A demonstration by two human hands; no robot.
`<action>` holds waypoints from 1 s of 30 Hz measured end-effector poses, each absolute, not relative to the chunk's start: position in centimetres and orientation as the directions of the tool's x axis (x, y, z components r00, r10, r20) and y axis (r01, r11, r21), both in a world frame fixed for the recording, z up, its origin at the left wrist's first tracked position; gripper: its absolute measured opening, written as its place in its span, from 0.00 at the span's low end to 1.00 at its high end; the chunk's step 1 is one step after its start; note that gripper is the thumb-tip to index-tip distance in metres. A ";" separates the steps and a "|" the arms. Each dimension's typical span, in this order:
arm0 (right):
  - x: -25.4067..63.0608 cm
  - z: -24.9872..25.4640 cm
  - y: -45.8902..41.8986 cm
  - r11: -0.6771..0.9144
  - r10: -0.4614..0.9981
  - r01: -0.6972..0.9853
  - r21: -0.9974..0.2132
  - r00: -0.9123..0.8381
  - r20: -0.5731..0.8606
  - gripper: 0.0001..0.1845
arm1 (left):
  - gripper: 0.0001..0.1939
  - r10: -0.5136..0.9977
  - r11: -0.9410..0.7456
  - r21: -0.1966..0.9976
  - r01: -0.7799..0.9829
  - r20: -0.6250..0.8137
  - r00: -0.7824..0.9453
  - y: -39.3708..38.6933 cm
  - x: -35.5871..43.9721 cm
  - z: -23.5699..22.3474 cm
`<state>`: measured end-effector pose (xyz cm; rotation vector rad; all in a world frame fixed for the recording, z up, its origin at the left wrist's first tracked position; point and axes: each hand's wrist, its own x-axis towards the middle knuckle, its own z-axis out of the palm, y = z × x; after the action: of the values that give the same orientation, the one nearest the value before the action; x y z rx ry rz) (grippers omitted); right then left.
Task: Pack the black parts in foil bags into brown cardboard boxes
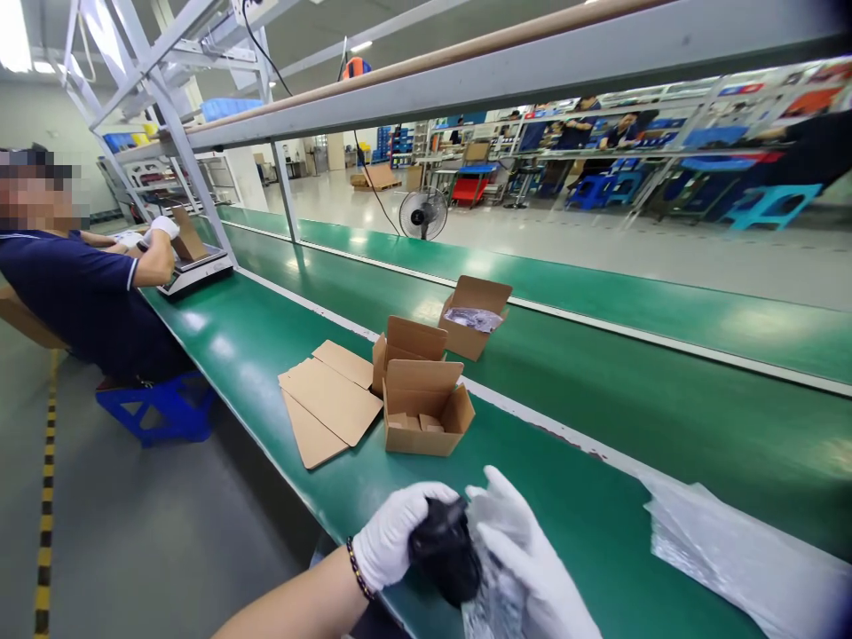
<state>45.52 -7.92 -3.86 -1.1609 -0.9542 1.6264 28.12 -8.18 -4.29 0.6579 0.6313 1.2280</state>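
Observation:
My left hand (pixel 399 532), in a white glove with a beaded bracelet at the wrist, grips a dark black object (pixel 445 550) of rounded, bulky shape. Its exact kind is too blurred to make out. Close beside it, my gloved right hand (pixel 529 559) holds a crinkled clear plastic bag (pixel 493 595) against the black object's right side. How far the bag covers the object is hidden. Beyond my hands, an open cardboard box (pixel 426 439) stands on the green bench (pixel 359 493), with cardboard flaps inside. Another open box (pixel 416 333) is right behind it.
Flattened cardboard (pixel 333 399) lies left of the boxes. On the belt, an open carton (pixel 466 342) holds something in plastic wrap. Clear plastic bags (pixel 738 550) lie at right. A co-worker (pixel 86 266) sits at left by a scale (pixel 196 271). A shelf beam (pixel 466 67) crosses overhead.

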 end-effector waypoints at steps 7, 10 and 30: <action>44.5 -0.7 -7.0 -0.017 0.848 0.150 -0.989 -0.522 -0.093 0.43 | 0.43 0.965 0.153 0.900 -0.409 -0.046 0.259 -7.8 27.7 -3.7; 44.4 -0.2 -6.7 0.208 0.826 0.245 -0.947 -0.563 0.035 0.40 | 0.48 0.971 0.083 0.934 -0.347 0.001 0.237 -7.5 27.3 -2.7; 41.8 3.5 2.7 0.774 0.628 0.630 -0.059 -0.776 -0.057 0.08 | 0.08 0.914 -0.398 0.269 0.877 0.035 0.404 -4.5 24.8 -2.6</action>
<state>41.84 2.71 3.52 -1.0608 -2.9905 0.1180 24.84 -4.45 -2.57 2.4515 1.5883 0.2606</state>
